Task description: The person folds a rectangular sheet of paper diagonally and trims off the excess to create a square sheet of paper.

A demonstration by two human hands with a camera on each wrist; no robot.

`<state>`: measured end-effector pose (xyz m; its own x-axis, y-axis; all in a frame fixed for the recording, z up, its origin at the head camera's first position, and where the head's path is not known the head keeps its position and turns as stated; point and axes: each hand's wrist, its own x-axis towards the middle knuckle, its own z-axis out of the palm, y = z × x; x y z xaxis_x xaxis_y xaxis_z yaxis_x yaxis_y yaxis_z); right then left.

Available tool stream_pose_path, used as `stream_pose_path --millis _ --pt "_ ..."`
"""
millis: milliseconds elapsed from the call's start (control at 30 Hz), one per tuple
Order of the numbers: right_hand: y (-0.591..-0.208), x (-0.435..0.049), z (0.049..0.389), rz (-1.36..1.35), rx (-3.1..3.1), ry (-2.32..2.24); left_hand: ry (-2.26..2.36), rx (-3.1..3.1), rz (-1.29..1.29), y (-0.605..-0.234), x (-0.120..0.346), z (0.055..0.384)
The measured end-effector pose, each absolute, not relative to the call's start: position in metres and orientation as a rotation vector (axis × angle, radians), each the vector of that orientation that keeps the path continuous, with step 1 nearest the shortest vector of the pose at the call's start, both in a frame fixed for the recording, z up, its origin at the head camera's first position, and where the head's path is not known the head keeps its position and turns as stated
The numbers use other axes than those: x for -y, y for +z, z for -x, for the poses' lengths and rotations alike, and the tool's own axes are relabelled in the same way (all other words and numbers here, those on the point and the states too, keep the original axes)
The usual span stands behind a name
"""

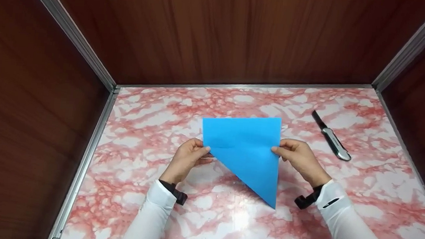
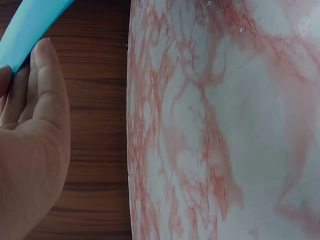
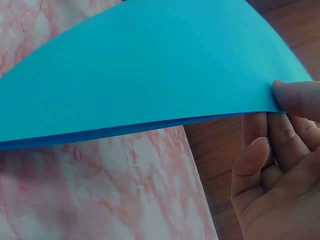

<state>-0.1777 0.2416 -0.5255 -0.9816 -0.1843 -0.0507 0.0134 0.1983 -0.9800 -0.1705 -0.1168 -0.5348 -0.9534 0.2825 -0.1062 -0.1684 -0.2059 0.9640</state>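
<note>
A folded sheet of blue paper (image 1: 244, 149) was stretched between the two hands, apparently lifted clear of the marbled surface (image 1: 123, 173). The left hand (image 1: 186, 160) pinched it between thumb and fingers where the slanting lower edge met the short left side; the right hand (image 1: 304, 161) pinched the straight right side above its middle, thumb on top and fingers beneath.

The paper therefore lay directly between the two sets of fingers, touching both. Its slanting edge, which looked like the fold, ran from the left fingers down toward the person, ending in a sharp corner below the right fingers. That corner hung free, nearer the right hand than the left. The straight far edge lay beyond both hands. In the right wrist view, a darker strip showed along the paper's near edge.

A knife (image 1: 331, 137) lay apart on the surface, beyond and to the right of the right hand, its blade pointing away.
</note>
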Motion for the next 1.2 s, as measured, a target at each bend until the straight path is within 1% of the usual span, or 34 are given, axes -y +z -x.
stream_pose_path --millis 200,433,533,800,1200 --pt "-0.519 -0.246 0.179 0.225 -2.348 -1.868 2.081 -1.858 -0.215 -0.527 0.119 0.174" --pt "-0.503 -0.253 0.182 0.286 -2.415 -1.813 1.982 -1.981 -0.463 -0.514 0.121 0.186" --pt "-0.499 -0.257 0.183 0.305 -2.425 -1.774 1.968 -1.982 -0.522 -0.509 0.122 0.189" --pt "-0.495 -0.26 0.185 0.335 -2.363 -1.824 1.93 -1.981 -0.548 -0.5 0.121 0.192" --pt "-0.493 -0.261 0.182 0.335 -2.348 -1.861 1.951 -1.986 -0.596 -0.501 0.122 0.189"
